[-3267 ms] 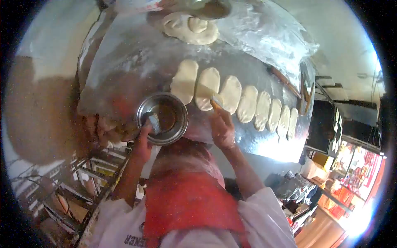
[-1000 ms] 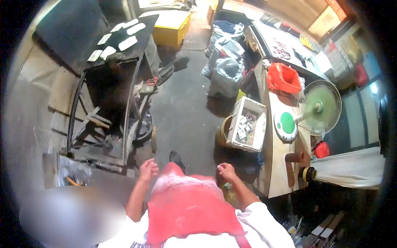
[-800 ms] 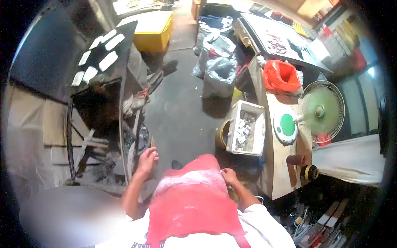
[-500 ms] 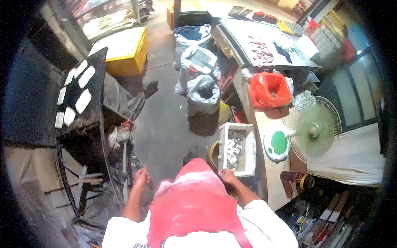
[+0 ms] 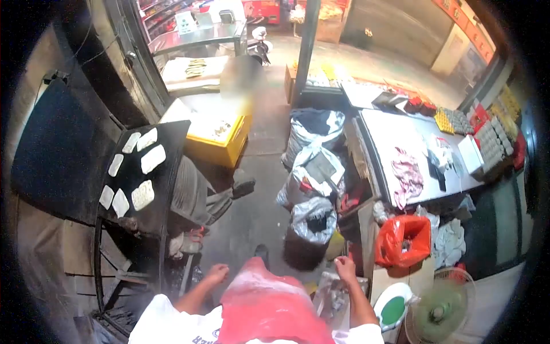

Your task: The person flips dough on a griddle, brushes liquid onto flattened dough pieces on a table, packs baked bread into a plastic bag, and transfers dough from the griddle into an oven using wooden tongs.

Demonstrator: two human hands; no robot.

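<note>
My left hand point(image 5: 216, 273) hangs over the floor to the left of my red apron point(image 5: 269, 298), its fingers curled with nothing visible in them. To the right of the apron, my right hand point(image 5: 344, 268) is raised above a white box point(image 5: 338, 292), which my forearm partly covers. Its fingers are pinched together, and a tiny pale spot shows at their tips, too small to name. Several flat white dough pieces point(image 5: 153, 159) lie on a black griddle plate point(image 5: 133, 172) at the left, out of reach of my left hand.
A yellow box point(image 5: 236, 140) stands beyond the griddle. Lined sacks point(image 5: 312, 221) line the walkway. On the right are a table with meat point(image 5: 407, 172), egg trays point(image 5: 494, 140), a red bag-lined bin point(image 5: 395, 252), a green-topped stool point(image 5: 393, 309) and a fan point(image 5: 440, 312).
My view has tilted up, so the griddle, sacks and fan appear lower and more of the street shows. My right hand has moved outward from beside the apron.
</note>
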